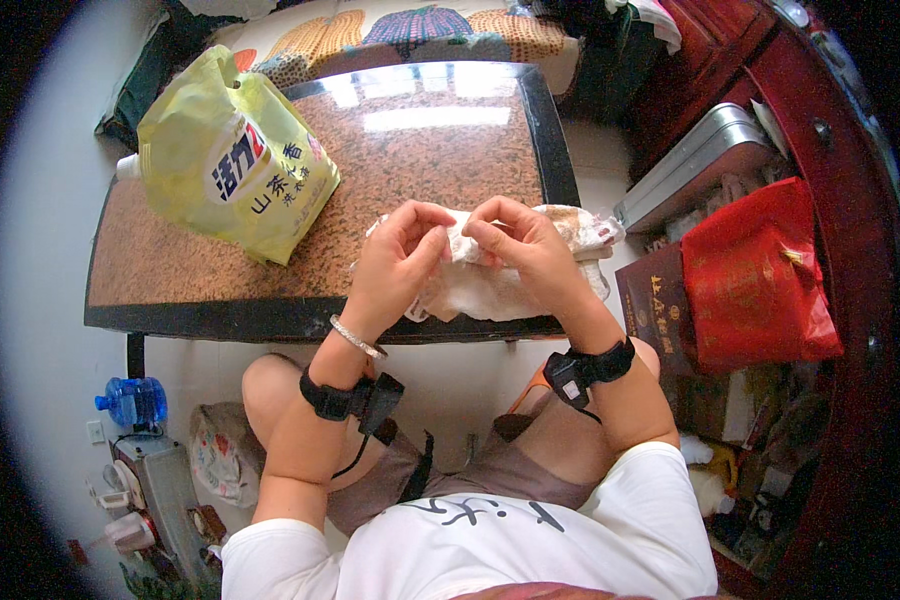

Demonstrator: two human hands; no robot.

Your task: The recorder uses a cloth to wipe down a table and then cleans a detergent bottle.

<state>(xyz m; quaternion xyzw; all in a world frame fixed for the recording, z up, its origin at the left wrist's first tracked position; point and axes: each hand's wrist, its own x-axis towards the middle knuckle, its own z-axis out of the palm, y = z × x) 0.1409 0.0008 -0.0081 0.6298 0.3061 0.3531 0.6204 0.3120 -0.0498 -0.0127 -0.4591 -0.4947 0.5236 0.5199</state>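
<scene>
White shirt fabric (530,545) fills the near edge of the view, with bare knees beyond it and both forearms rising toward the counter (170,260). Each wrist carries a black strap; the left wrist also bears a thin silver bangle (357,338).

Left hand (398,258): fingers curled together, thumb and fingertips pinched on the upper edge of a white crumpled cloth (490,285). Right hand (525,250): likewise closed, fingertips pinched on the same edge, just beside the left. The two hands nearly touch above the cloth.

Cloth position: resting on the near right part of the counter, bunched, with its lower portion overhanging the dark near rim. Some faint patterned patches show at its far right end.

Counter: speckled brown stone top with a black border. At its far left stands a yellow-green refill pouch (232,155), tilted, well apart from the cloth.

Surroundings: a red plastic bag (760,275) and a dark brown box (655,305) sit right of the counter, near a grey metal case (700,165). A blue water bottle (133,400) lies on the floor at near left. A patterned cushion (410,30) lies beyond the far edge.
</scene>
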